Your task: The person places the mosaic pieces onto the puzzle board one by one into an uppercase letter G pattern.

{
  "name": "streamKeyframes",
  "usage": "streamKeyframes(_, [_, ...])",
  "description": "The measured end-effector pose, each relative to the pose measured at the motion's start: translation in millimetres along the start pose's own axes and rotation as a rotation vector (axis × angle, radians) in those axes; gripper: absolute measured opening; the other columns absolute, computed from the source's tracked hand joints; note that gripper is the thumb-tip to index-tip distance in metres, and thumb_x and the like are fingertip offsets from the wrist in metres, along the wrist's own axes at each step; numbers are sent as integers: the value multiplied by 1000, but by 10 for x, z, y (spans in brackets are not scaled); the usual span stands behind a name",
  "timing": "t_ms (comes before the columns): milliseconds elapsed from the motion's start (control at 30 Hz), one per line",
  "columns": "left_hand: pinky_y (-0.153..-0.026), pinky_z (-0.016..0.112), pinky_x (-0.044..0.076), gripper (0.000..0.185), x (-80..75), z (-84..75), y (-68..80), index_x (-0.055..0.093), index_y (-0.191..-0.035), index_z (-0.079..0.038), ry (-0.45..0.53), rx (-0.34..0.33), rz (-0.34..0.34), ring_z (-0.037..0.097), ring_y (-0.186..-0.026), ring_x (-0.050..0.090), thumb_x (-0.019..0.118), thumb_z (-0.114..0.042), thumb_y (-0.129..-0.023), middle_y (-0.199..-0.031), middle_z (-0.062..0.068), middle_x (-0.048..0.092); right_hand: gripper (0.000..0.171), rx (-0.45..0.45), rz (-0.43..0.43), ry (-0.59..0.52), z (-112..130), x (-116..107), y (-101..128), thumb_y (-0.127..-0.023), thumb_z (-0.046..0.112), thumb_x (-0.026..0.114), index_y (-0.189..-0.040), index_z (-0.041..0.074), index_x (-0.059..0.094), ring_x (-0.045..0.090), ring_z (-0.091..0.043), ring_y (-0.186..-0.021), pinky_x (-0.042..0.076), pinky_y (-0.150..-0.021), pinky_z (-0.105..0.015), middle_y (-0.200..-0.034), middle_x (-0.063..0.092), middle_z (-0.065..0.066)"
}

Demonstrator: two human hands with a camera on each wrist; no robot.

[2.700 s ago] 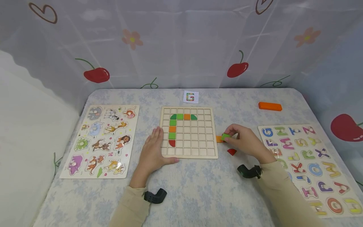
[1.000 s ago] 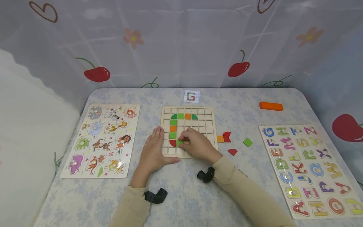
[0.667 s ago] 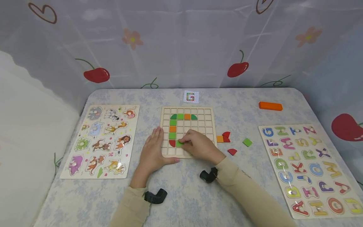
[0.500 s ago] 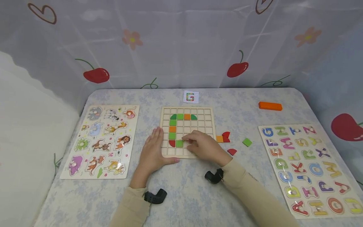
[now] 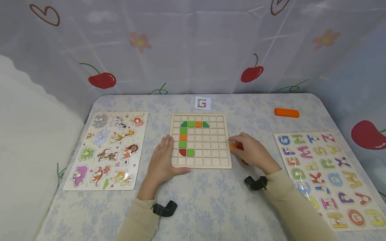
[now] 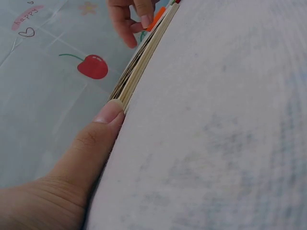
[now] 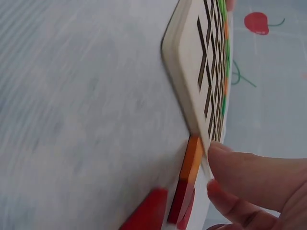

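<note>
A: What does the grid board look like?

B: It is a pale wooden square of small cells, lying flat in the middle of the surface. Its left part carries a curved run of tiles: a dark green quarter-round, a green square, an orange square and another dark green quarter-round along the top, then green, orange and green squares going down, then a red quarter-round and 1 more green square at the bottom.

A: And the left hand?

B: It lies flat with straight fingers against the board's left edge, the thumb along the near edge. It holds nothing.

A: The right hand?

B: It is just off the board's right edge, fingers curled down over an orange square tile that lies on the surface touching that edge. In the right wrist view the fingertips are at the tile, with red pieces beside it. I cannot tell whether the tile is pinched or only touched.
</note>
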State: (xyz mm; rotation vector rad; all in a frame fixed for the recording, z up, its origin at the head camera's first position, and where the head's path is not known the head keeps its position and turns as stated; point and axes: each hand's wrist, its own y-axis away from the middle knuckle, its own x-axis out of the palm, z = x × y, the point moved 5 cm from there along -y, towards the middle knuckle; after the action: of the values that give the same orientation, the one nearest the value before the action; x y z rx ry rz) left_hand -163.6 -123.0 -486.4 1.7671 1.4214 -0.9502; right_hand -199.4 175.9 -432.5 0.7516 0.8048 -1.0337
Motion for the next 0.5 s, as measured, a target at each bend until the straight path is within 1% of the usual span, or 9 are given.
streamKeyframes(167, [-128,45,9,142,-7,4,-1,7,-159,-4,-1,-2,-2,23,-157,2,80,-74,-60,-168,9,4,36,6,32,32,-93,-23,29,-92,16,71,-127,9,67,51,-17,-77,44,-63,-28,-98,60,-5])
streamKeyframes(333, [-128,45,9,142,-14,3,0,7,-159,-4,1,-1,-3,24,-157,2,81,-74,-60,-168,9,3,33,-6,16,36,-103,-5,14,-91,16,72,-123,10,70,51,-17,-76,43,-64,-28,-94,60,-4])
streamKeyframes(500, [-128,45,8,142,-9,-3,-1,7,-159,-4,9,-1,0,23,-157,1,81,-74,-60,-168,9,3,23,48,12,15,-146,14,1,-90,17,73,-112,13,68,53,-19,-79,46,-68,-29,-94,59,-3])
